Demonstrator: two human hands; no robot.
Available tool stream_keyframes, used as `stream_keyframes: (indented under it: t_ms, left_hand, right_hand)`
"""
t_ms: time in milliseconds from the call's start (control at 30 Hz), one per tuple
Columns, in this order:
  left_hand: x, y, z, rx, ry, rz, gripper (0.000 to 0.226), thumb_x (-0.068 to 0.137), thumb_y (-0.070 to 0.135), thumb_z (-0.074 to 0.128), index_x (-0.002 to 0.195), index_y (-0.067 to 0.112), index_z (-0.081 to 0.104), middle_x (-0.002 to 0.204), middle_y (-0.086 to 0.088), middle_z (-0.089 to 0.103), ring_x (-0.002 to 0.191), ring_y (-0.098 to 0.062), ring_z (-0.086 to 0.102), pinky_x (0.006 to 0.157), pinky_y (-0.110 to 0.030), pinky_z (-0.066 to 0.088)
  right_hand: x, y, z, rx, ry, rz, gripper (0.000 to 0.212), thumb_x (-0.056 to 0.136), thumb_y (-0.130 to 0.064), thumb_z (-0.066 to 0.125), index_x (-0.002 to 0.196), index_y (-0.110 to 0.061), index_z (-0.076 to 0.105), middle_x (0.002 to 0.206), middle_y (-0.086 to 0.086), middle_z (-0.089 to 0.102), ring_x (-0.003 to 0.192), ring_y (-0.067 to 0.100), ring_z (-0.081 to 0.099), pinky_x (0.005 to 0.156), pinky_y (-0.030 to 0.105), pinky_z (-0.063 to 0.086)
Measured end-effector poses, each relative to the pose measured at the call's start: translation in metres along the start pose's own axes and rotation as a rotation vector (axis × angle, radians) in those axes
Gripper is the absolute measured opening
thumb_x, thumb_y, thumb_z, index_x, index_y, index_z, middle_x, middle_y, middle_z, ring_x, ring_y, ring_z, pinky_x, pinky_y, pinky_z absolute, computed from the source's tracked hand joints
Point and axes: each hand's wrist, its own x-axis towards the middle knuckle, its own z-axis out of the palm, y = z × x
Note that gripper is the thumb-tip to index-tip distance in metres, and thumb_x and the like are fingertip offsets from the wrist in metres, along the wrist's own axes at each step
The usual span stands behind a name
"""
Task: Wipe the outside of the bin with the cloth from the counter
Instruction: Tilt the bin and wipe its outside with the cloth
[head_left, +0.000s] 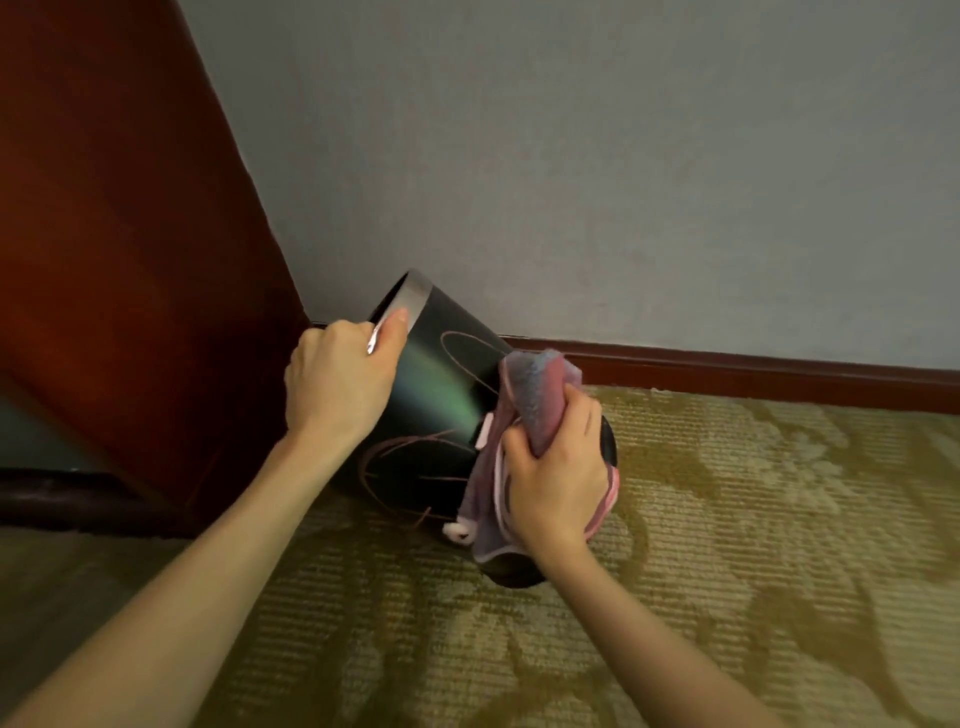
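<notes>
A black round bin (441, 379) with a silver rim and thin pink line drawings is tilted, its mouth toward the upper left and its base near the carpet. My left hand (340, 384) grips the silver rim, thumb on the outside of the band. My right hand (558, 467) holds a bunched pink and grey cloth (535, 400) pressed against the bin's side near its base. Part of the cloth hangs down below my right hand and hides the bin's lower right side.
A dark red wooden cabinet panel (114, 234) stands close on the left of the bin. A grey wall (623, 182) with a dark red skirting board (753, 374) runs behind. Patterned olive carpet (727, 545) covers the floor to the right and front.
</notes>
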Motion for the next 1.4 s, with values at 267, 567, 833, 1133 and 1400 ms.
stream_keyframes:
  t_ms: [267,567,833,1133,1400]
  left_hand:
    - [-0.019,0.012,-0.004,0.033,-0.008,0.068,0.058,0.094,0.048,0.035,0.047,0.016,0.04,0.046,-0.006,0.044,0.048,-0.032,0.047,0.051,-0.033,0.029]
    - [-0.024,0.021,-0.001,0.095,0.054,0.037,0.064,0.092,0.054,0.026,0.052,0.01,0.05,0.049,-0.008,0.051,0.05,-0.031,0.052,0.049,-0.036,0.04]
    - [-0.01,0.026,0.005,0.121,0.079,0.026,0.057,0.093,0.052,0.033,0.056,0.011,0.049,0.066,-0.02,0.06,0.067,-0.041,0.057,0.057,-0.039,0.036]
    - [-0.001,0.019,0.001,0.055,0.028,0.027,0.058,0.094,0.048,0.036,0.045,0.017,0.036,0.056,-0.016,0.052,0.06,-0.04,0.054,0.056,-0.042,0.042]
    - [-0.016,0.01,-0.003,0.04,0.02,0.138,0.058,0.095,0.043,0.04,0.043,0.021,0.028,0.038,0.004,0.03,0.035,-0.017,0.034,0.043,-0.027,0.02]
  right_hand:
    - [0.076,0.01,0.002,-0.042,-0.157,0.29,0.03,0.081,-0.042,0.058,0.094,-0.017,0.049,0.095,0.006,0.061,0.082,0.03,0.059,0.067,0.036,0.042]
    - [0.081,0.016,0.002,-0.093,-0.182,0.28,0.031,0.084,-0.041,0.055,0.101,-0.016,0.05,0.101,0.009,0.062,0.086,0.033,0.059,0.069,0.036,0.039]
    - [0.014,-0.007,-0.006,-0.033,0.006,-0.004,0.037,0.077,-0.029,0.06,0.107,-0.015,0.045,0.099,0.003,0.049,0.075,0.023,0.055,0.052,0.026,0.034]
    - [0.018,-0.015,-0.005,0.012,-0.048,-0.153,0.04,0.073,-0.033,0.056,0.106,-0.01,0.051,0.095,0.008,0.055,0.066,0.026,0.058,0.052,0.026,0.032]
    - [0.069,-0.004,0.0,-0.007,-0.15,0.107,0.026,0.078,-0.036,0.059,0.094,-0.017,0.053,0.09,0.007,0.063,0.078,0.032,0.059,0.062,0.034,0.039]
